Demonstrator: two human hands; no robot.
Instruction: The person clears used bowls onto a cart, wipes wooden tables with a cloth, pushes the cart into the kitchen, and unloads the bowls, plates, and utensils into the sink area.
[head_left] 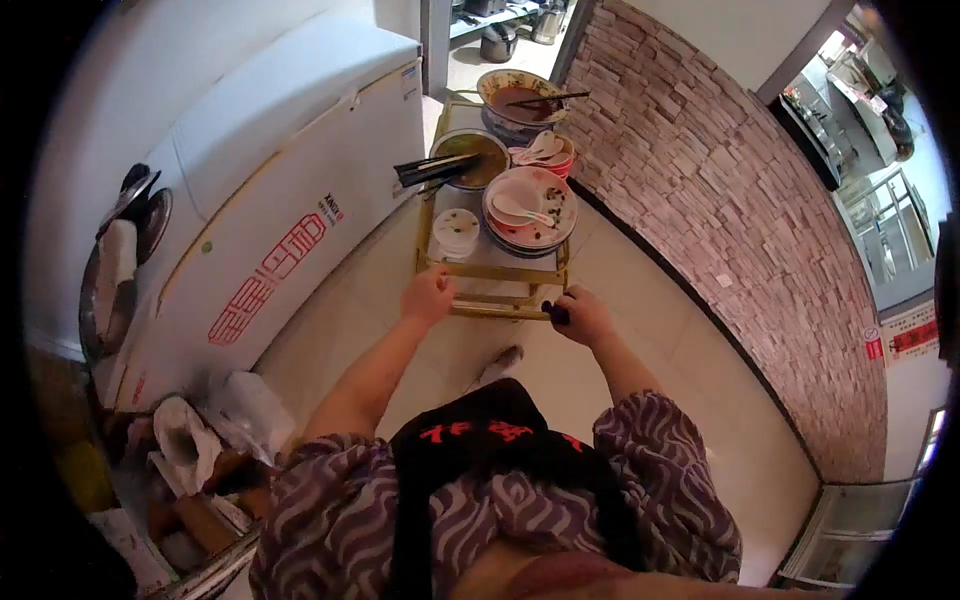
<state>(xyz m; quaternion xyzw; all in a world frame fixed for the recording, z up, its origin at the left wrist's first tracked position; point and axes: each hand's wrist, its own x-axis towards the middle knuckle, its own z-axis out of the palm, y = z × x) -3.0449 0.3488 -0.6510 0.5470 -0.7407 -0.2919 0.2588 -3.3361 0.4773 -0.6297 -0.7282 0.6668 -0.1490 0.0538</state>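
Indoors, white freezer (280, 240) stood left; left hand (428, 297) curled at near left corner of yellow-framed cart (510, 274), grasp unclear; stacked dishes (545, 230) rode cart mid-scene; right hand (585, 316) clutched dark piece (556, 313) at near right corner; stone-patterned wall (690, 170) rose right.

The cart (510, 276) (gold-framed) carries bowls (510, 125); stacked plates (540, 238).

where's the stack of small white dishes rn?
Head view, upper middle: the small white dishes sit on the cart's near left corner, left of the big plates, just beyond the left hand.
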